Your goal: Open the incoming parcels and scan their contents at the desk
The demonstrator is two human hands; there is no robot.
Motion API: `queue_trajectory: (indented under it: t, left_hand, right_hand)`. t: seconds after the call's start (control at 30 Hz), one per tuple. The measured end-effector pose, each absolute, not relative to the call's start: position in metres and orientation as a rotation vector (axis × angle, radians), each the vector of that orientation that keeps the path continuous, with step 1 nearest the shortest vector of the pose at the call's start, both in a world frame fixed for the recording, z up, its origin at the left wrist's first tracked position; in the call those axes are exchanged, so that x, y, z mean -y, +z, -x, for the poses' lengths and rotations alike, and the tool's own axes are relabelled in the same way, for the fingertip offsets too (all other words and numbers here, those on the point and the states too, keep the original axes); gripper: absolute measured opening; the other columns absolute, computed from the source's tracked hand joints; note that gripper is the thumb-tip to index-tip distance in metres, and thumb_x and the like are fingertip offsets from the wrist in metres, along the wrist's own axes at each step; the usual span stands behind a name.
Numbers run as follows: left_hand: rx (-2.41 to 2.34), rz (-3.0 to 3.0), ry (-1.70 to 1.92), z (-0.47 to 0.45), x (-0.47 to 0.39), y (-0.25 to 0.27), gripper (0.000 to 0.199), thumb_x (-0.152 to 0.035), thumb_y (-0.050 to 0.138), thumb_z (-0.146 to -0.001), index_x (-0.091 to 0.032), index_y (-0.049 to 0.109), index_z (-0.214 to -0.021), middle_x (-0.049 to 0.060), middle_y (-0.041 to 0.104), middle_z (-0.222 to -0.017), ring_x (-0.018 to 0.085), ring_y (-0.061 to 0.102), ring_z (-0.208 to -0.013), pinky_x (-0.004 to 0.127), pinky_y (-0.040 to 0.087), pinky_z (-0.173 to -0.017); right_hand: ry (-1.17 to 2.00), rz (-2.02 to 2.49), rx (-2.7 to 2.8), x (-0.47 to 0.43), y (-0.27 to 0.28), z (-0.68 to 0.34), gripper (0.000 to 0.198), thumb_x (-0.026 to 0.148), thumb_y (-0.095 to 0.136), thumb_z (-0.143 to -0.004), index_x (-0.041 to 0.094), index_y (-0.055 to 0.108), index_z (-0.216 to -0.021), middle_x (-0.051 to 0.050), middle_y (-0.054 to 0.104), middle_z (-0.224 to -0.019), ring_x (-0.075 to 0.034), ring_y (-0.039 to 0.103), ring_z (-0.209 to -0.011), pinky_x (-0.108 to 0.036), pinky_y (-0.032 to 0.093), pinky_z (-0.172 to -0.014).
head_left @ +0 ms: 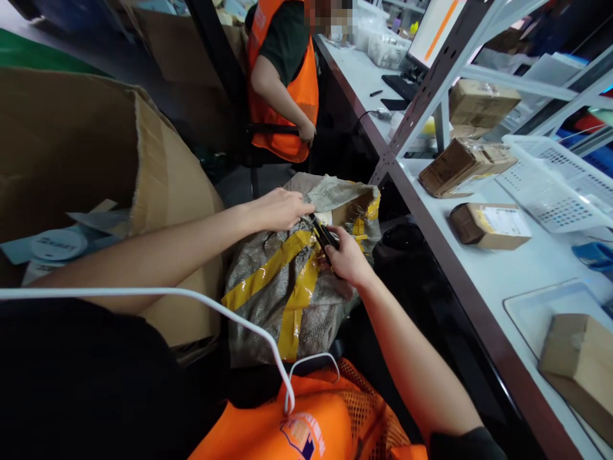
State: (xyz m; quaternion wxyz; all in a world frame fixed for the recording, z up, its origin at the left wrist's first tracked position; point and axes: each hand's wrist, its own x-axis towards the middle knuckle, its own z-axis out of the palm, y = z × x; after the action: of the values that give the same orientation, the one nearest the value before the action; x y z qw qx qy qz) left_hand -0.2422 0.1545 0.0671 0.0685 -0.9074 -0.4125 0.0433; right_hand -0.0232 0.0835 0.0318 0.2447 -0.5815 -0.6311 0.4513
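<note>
A bulky grey woven sack with yellow tape across it sits in front of me. Its top is partly torn away, and a piece of brown cardboard shows inside. My left hand reaches over from the left, its fingers closed on the grey wrapping at the top edge. In my right hand is a black and yellow utility knife, pointing up and left toward the left fingertips. The knife lies against the taped part of the sack; its blade cannot be made out.
A large open cardboard box with papers inside stands at my left. Along the right runs a white shelf table with small cartons and a white plastic basket. A person in an orange vest sits ahead. A white cable crosses low in view.
</note>
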Motion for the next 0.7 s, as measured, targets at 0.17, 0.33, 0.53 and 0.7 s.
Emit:
queue_trajectory:
  t: [0.17, 0.33, 0.53, 0.7]
  left_hand:
    - [1.264, 2.747, 0.115, 0.244, -0.155, 0.067, 0.02, -0.015, 0.057, -0.094, -0.023, 0.069, -0.107, 0.008, 0.072, -0.097, 0.026, 0.071, -0.101, 0.03, 0.05, -0.075]
    - [1.274, 2.73, 0.135, 0.244, -0.155, 0.065, 0.022, -0.016, 0.057, -0.094, -0.024, 0.069, -0.109, 0.009, 0.072, -0.101, 0.026, 0.072, -0.097, 0.031, 0.05, -0.075]
    - [1.301, 2.695, 0.179, 0.241, -0.154, 0.066, 0.023, -0.02, 0.056, -0.095, -0.024, 0.07, -0.113, 0.01, 0.071, -0.105, 0.027, 0.072, -0.092, 0.033, 0.052, -0.076]
    - [1.299, 2.701, 0.206, 0.237, -0.15, 0.065, 0.025, -0.014, 0.052, -0.097, -0.02, 0.066, -0.116, 0.011, 0.071, -0.105, 0.027, 0.073, -0.093, 0.032, 0.05, -0.074]
  right_hand:
    - [1.324, 1.644, 1.735, -0.09, 0.044, 0.027, 0.049, 0.013, 0.051, -0.096, 0.02, 0.051, -0.145, 0.002, 0.069, -0.072, -0.019, 0.065, -0.049, -0.033, 0.061, -0.061]
    - [1.057, 1.783, 1.814, -0.086, 0.035, 0.028, 0.024, 0.029, 0.056, -0.103, 0.019, 0.065, -0.123, -0.003, 0.073, -0.074, -0.021, 0.068, -0.057, -0.036, 0.061, -0.074]
    - [1.215, 1.788, 1.837, -0.079, 0.044, 0.026, 0.028, 0.032, 0.048, -0.106, 0.016, 0.071, -0.11, -0.003, 0.065, -0.057, -0.023, 0.063, -0.046, -0.037, 0.059, -0.065]
    - [1.28, 1.645, 1.939, -0.056, 0.064, 0.025, 0.062, 0.016, 0.043, -0.102, 0.013, 0.043, -0.163, 0.003, 0.06, -0.05, -0.024, 0.064, -0.043, -0.038, 0.061, -0.065]
